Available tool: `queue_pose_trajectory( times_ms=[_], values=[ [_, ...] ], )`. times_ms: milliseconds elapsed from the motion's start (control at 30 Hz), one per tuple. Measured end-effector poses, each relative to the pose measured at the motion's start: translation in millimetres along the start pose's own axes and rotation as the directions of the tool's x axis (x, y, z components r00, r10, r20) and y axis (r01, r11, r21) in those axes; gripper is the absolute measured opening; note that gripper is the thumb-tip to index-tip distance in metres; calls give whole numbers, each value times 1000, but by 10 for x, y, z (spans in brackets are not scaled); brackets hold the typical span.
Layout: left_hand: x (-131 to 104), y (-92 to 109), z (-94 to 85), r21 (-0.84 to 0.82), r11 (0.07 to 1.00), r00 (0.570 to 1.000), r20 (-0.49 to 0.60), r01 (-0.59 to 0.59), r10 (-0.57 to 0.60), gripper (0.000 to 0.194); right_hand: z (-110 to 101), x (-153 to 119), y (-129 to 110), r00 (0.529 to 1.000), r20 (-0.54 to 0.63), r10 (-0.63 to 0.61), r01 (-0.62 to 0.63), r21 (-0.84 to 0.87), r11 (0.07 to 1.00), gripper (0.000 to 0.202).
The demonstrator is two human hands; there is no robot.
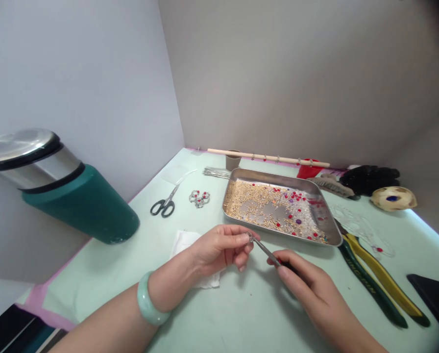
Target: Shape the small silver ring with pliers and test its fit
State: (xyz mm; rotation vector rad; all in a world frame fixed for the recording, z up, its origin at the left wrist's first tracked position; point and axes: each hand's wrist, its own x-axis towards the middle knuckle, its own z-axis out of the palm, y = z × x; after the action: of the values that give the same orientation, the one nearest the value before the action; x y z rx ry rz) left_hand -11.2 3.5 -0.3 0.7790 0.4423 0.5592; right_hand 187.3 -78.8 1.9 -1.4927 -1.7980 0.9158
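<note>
Between the thumb and fingertips of my left hand (227,245) is a small silvery wire piece (249,237), too small to make out in detail. My right hand (307,279) is closed around slim needle-nose pliers (266,252), whose handles are mostly hidden in the palm. The tip of the pliers meets the wire piece at my left fingertips. Under my left wrist lies a white tissue (184,240), partly covered. Just behind both hands stands a metal tray (278,236) holding gold, clear, red and purple beads.
Left of the tray are finished-looking wire-and-bead pieces (199,198), scissors (164,205) and a tilted-looking green bottle (80,206). Behind it are a wire bundle (216,172), a cup (233,161) and a wooden stick (267,157). Large green-yellow pliers (377,274) lie right, near a black glove (370,175).
</note>
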Motion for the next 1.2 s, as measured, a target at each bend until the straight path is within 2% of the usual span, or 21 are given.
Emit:
queue_pose_trajectory(
  times_ms=[233,467,733,900,967,1067,1200],
  values=[
    [-10,-13,14,-10,1000,1000,3,27,-27,30,27,-16,40,996,-30,-83,81,-57,995,26],
    [16,-14,17,-29,999,999,-50,-17,15,26,46,-21,6,984,-119,-132,114,-148,982,23],
    [-8,25,13,31,999,1000,-24,9,-8,20,-2,-24,15,975,-16,-220,215,-169,962,19],
    [-31,46,-17,77,996,998,35,41,-44,20,-37,-18,-45,976,107,-188,199,-101,975,20],
    [-33,46,-28,85,995,997,52,44,-48,21,-33,-18,-52,978,121,-170,181,-85,980,21],
    [-30,44,-22,71,997,1000,20,-4,2,22,-8,-22,-30,983,90,-157,165,-81,983,23],
    [-18,44,0,44,997,997,-40,-59,61,22,16,-25,18,980,-18,-201,197,-132,972,23]
  ],
)
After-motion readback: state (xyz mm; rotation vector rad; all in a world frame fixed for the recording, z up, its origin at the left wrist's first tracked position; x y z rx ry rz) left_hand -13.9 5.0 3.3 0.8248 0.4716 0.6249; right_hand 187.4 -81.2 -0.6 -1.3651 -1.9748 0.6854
